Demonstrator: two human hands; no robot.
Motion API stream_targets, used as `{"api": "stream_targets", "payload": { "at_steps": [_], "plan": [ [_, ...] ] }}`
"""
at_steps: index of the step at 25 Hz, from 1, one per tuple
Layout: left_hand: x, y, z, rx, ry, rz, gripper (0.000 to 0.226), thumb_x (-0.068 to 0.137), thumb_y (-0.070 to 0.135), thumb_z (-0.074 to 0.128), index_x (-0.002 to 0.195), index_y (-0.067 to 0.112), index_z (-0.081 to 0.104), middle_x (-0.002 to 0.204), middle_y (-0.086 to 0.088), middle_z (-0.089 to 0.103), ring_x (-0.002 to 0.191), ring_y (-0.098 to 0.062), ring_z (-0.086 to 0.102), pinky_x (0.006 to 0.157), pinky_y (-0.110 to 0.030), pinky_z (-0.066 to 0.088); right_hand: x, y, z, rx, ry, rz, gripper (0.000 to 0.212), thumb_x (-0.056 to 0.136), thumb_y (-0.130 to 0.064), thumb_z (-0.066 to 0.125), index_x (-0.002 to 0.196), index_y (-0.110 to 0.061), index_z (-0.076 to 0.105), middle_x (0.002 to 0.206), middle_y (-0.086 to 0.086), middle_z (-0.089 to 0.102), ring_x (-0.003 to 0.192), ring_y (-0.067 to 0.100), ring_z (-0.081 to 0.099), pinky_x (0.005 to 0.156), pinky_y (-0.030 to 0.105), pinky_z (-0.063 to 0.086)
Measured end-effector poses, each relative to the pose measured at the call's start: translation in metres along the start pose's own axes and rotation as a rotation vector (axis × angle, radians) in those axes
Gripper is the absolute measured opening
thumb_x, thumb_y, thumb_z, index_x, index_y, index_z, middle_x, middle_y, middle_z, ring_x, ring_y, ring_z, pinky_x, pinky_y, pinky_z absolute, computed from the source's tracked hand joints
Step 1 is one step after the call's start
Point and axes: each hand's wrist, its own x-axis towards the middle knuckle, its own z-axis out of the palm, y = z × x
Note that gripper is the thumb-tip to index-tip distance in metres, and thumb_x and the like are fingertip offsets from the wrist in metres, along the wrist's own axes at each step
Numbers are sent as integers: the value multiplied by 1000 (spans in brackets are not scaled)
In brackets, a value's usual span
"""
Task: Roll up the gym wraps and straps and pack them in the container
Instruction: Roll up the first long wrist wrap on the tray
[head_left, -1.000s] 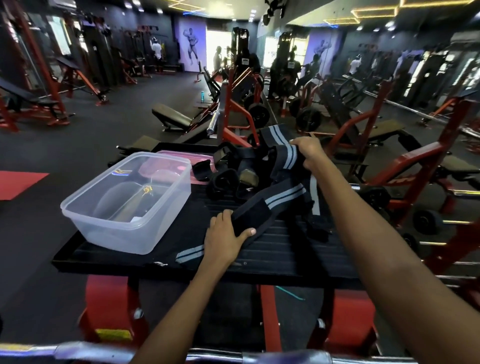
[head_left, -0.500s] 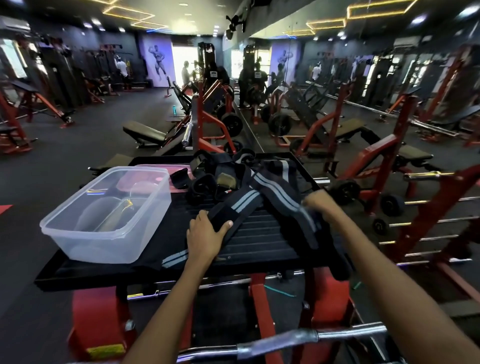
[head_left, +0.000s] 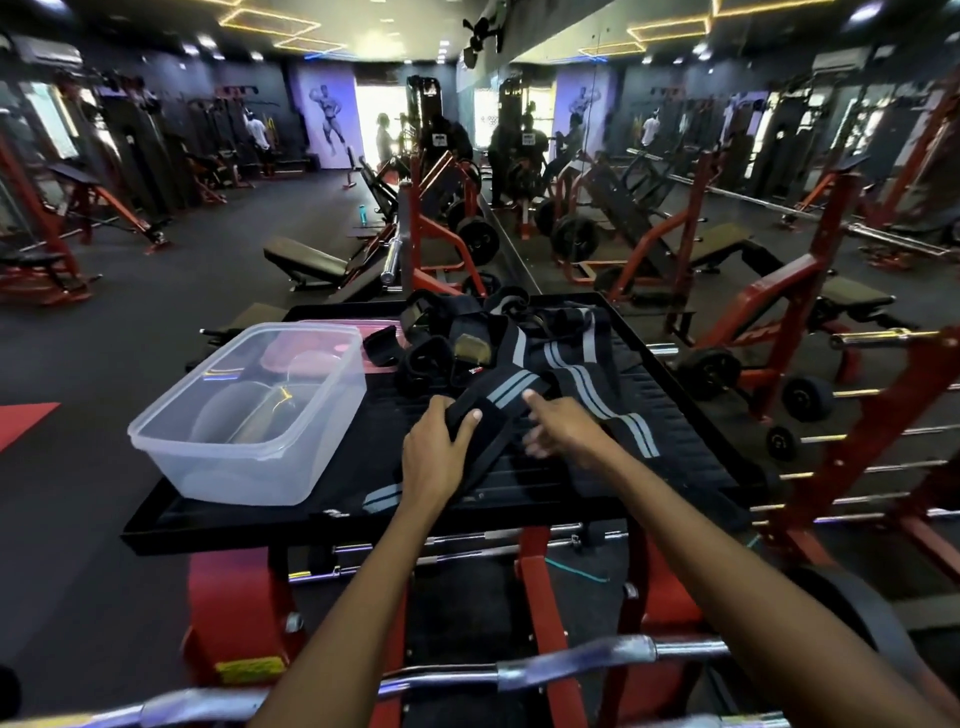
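Observation:
A long black wrap with grey stripes (head_left: 511, 387) lies across the black tray (head_left: 395, 525). My left hand (head_left: 434, 449) grips its near part, thumb over the fabric. My right hand (head_left: 558, 423) hovers just right of it, fingers spread and blurred, index finger touching the wrap. A second striped wrap (head_left: 597, 395) stretches toward the tray's right side. A heap of black straps and wrist wraps (head_left: 447, 343) sits at the back. The clear plastic container (head_left: 249, 415) stands empty on the tray's left.
A pink lid (head_left: 363, 332) lies behind the container. The tray rests on a red rack, with a chrome curl bar (head_left: 519, 670) below, close to me. Red benches, plates and barbells (head_left: 737, 364) crowd the right. Dark open floor stretches to the left.
My right hand let go of the wrap end it had pulled toward the tray's right edge and came back beside my left hand. My left hand stays on the wrap.

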Motion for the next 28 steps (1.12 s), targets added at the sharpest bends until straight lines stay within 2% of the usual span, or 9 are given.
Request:
{"api": "stream_targets", "payload": {
  "at_steps": [3, 7, 9, 12, 15, 17, 19, 22, 28],
  "plan": [
    [9, 19, -12, -66, -51, -6, 25, 93, 39, 52, 87, 15, 58, 82, -1, 66, 77, -17, 60, 70, -35, 45, -7, -9, 25, 549, -263, 216, 30, 94, -38, 51, 92, -11, 63, 79, 6, 70, 70, 18, 68, 67, 30, 57],
    [30, 37, -38, -479, -387, -326, 25, 97, 33, 47, 79, 17, 54, 70, -1, 52, 48, -8, 47, 49, -23, 39, 1, -26, 16, 741, -61, 109, 10, 90, -7, 57, 93, -3, 66, 80, 11, 72, 68, 20, 69, 60, 29, 58],
    [32, 37, -43, -692, -455, -527, 24, 99, 33, 40, 102, 14, 54, 79, -5, 59, 43, -11, 57, 47, -20, 49, 3, -32, 8, 636, 88, 39, 12, 88, -4, 55, 96, -4, 64, 93, 16, 69, 80, 27, 67, 71, 35, 57],
    [37, 37, -37, -783, -387, -596, 48, 98, 43, 39, 134, 12, 42, 123, -15, 57, 76, -25, 65, 63, -29, 54, -16, -36, 9, 268, 228, -187, 22, 85, -3, 55, 104, -11, 62, 103, 10, 68, 95, 26, 64, 87, 40, 54],
    [43, 46, -33, -672, -444, -617, 58, 83, 61, 52, 123, 17, 54, 114, -8, 59, 92, -27, 59, 69, -33, 50, -47, -34, 25, -236, 96, -446, 42, 86, -5, 55, 128, -14, 55, 119, 3, 63, 112, 19, 58, 95, 23, 43],
    [45, 45, -29, -502, -532, -623, 79, 62, 68, 67, 120, 16, 56, 113, -8, 61, 100, -26, 59, 76, -35, 52, -55, -33, 33, -458, -61, -560, 44, 88, -11, 55, 132, -16, 53, 127, 6, 61, 117, 21, 56, 98, 27, 43],
    [50, 29, -19, -434, -490, -604, 73, 69, 46, 72, 126, 6, 53, 120, -17, 61, 100, -25, 60, 83, -34, 50, -59, -34, 33, -601, -269, -552, 41, 90, -22, 57, 131, -16, 53, 128, 5, 60, 117, 20, 56, 97, 32, 44],
    [46, 9, -21, -495, -286, -627, 31, 90, 6, 46, 118, -4, 56, 95, -20, 64, 72, -26, 59, 68, -33, 48, -63, -27, 27, -754, -446, -413, 45, 81, -40, 69, 120, -20, 57, 120, -3, 62, 113, 17, 57, 96, 34, 47],
    [47, -9, -36, -693, -124, -641, 33, 90, -7, 32, 116, -1, 50, 99, -17, 63, 82, -31, 62, 67, -33, 54, -59, -42, 7, -1011, -536, -210, 70, 75, -60, 65, 132, -22, 50, 133, -3, 54, 121, 20, 50, 101, 34, 41]
  ]
}}
